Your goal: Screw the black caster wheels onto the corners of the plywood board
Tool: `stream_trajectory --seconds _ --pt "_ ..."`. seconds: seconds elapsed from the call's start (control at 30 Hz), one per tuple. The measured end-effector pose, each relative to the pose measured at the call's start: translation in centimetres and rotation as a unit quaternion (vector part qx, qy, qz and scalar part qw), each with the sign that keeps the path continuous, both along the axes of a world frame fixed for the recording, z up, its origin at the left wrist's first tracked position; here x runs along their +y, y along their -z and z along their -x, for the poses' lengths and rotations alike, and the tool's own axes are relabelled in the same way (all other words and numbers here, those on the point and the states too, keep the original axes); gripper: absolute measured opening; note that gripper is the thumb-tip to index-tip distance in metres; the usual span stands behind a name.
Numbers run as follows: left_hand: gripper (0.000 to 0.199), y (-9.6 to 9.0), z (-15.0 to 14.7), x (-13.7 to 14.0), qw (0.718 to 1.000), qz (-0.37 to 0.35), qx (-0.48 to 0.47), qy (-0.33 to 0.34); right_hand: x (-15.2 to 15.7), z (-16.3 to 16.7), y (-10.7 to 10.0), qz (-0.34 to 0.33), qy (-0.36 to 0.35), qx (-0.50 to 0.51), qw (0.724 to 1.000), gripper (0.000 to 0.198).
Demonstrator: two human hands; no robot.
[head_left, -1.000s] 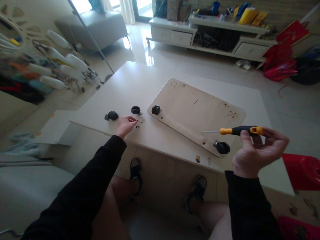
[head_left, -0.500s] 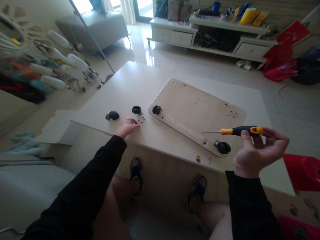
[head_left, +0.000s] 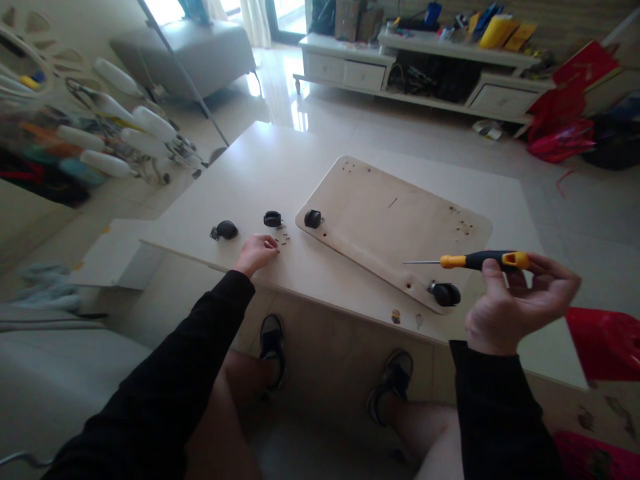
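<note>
My right hand (head_left: 517, 300) is closed round the handle of a yellow and black screwdriver (head_left: 485, 261), its shaft pointing left above the wooden board (head_left: 380, 220). Two black casters sit on that board, one at the left corner (head_left: 313, 219) and one at the near right corner (head_left: 445, 294). Small holes mark the other corners. On the white table, my left hand (head_left: 257, 255) is pinched at the edge of several small screws (head_left: 285, 238); whatever its fingertips hold is too small to make out. Two loose casters, one (head_left: 273, 219) behind the screws and another (head_left: 227, 230) farther left, lie nearby.
The white table (head_left: 260, 167) carries the board, and small stickers (head_left: 396, 317) lie along its near edge. A red plastic object (head_left: 603, 343) stands at the right. Beyond the table is a low white cabinet (head_left: 345, 70); a grey bench (head_left: 185, 60) stands back left.
My left fingers have shifted very slightly among the screws. The screwdriver in my right hand stays almost still, and the board and casters keep their places.
</note>
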State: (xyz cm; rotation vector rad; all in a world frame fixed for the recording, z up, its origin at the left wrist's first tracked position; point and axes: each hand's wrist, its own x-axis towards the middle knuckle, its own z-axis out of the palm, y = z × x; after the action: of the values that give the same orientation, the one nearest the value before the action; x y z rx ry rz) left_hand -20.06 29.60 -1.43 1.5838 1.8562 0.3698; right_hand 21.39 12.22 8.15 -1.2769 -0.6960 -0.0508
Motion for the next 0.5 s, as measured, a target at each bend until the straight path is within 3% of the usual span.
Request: stream_trajectory --seconds 0.5 --pt "0.013 -0.53 -0.29 -0.03 0.998 -0.043 0.044 -0.013 -0.48 0.57 -0.64 0.004 -0.003 0.000 1.000 0.042"
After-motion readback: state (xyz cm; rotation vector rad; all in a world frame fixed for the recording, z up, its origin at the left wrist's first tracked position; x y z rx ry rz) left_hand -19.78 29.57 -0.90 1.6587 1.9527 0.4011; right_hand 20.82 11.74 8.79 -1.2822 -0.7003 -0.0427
